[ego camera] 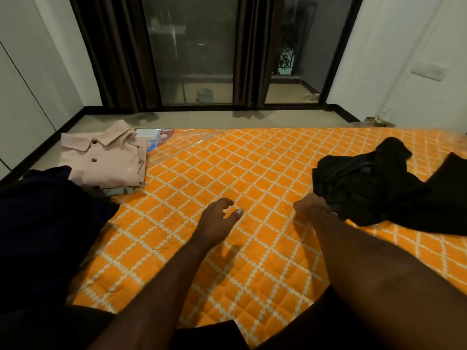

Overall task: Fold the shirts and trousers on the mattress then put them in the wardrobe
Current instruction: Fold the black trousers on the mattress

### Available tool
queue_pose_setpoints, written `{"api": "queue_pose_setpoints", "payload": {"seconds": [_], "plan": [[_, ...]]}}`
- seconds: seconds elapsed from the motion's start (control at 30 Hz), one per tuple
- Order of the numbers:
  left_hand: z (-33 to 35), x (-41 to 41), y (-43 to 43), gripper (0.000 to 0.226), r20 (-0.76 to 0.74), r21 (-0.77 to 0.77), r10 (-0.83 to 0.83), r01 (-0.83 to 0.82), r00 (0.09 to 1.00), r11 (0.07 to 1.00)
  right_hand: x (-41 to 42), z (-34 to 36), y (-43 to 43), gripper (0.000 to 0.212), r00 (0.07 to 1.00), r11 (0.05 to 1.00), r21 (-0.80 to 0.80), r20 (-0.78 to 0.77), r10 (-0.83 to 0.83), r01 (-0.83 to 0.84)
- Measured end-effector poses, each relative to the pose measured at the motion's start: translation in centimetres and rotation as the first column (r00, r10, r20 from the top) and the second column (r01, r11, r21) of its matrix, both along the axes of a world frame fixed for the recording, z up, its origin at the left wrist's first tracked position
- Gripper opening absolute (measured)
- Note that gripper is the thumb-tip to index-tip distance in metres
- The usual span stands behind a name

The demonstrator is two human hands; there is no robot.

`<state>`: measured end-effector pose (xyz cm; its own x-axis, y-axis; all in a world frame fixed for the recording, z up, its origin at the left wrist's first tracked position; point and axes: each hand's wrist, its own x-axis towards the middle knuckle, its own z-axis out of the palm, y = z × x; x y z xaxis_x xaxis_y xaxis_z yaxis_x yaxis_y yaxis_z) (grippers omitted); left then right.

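Pink shirt (106, 157): folded, ten o'clock on the mattress (227, 160); black garment (374, 183): crumpled, three o'clock, your right hand (312, 207) fingers clutching its edge, left hand (217, 218) fingers loosely spread; wardrobe step seemingly outstanding

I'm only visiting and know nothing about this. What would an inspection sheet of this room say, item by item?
Surface: orange checked mattress, low by the floor.
Job's things: pink shirt folded at the far left corner; black garment crumpled on the right; dark garment at near left.
Clutter: printed packet beside the pink shirt.
Hands: left hand relaxed, holding nothing, over the mattress; right hand grips the black garment's edge.
Cables: possibly a thin wire by the right wall, too small to be sure.
Surroundings: glass doors, dark curtains, white walls.
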<state>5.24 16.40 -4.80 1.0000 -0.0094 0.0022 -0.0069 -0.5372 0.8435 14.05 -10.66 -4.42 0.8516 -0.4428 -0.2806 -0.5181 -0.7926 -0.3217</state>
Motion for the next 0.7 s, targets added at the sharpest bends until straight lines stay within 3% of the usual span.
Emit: {"api": "queue_pose_setpoints", "payload": {"seconds": [0.1,0.17,0.23,0.33,0.4,0.47,0.53,0.6,0.67,0.7], "plan": [[-0.2,0.2,-0.5,0.047,0.01,-0.002,-0.013,0.013,1.0,1.0,-0.3,1.7,0.6,0.024,0.992,0.995,-0.065,0.099,0.078,-0.072],[-0.2,0.2,-0.7,0.048,0.019,-0.011,-0.019,0.019,1.0,1.0,0.4,2.0,1.6,0.031,0.982,0.986,0.008,0.088,0.167,-0.168],[-0.3,0.3,-0.6,0.047,0.02,-0.015,-0.028,0.028,0.999,0.999,0.3,2.8,3.9,0.03,0.967,0.948,0.201,0.115,0.228,-0.247],[-0.1,0.1,-0.5,0.039,0.052,-0.033,0.014,-0.012,0.999,0.999,-2.0,4.5,9.2,0.028,0.933,0.75,0.555,0.218,0.287,-0.36],[0.7,0.1,0.0,0.02,0.098,-0.102,0.194,-0.184,0.976,0.978,-3.4,5.1,12.9,0.035,0.874,0.577,0.675,0.226,0.431,-0.459],[1.7,0.1,1.2,0.01,0.035,-0.267,0.423,-0.399,0.905,0.877,-4.2,5.2,15.8,0.042,0.813,0.403,0.773,0.238,0.531,-0.49],[2.6,-0.2,2.9,0.014,-0.099,-0.41,0.515,-0.506,0.851,0.759,-4.4,5.0,17.6,0.049,0.801,0.274,0.861,0.221,0.556,-0.428],[3.0,-0.4,4.4,0.02,-0.157,-0.424,0.515,-0.529,0.842,0.735,-4.8,4.9,18.6,0.053,0.812,0.245,0.886,0.209,0.546,-0.393],[3.1,-0.3,5.3,0.03,-0.149,-0.405,0.463,-0.481,0.874,0.778,-5.1,4.4,18.4,0.061,0.786,0.309,0.823,0.24,0.57,-0.476],[2.9,0.0,5.8,0.038,-0.097,-0.335,0.414,-0.421,0.905,0.843,-4.9,4.0,17.8,0.066,0.746,0.378,0.729,0.266,0.61,-0.57]]}}
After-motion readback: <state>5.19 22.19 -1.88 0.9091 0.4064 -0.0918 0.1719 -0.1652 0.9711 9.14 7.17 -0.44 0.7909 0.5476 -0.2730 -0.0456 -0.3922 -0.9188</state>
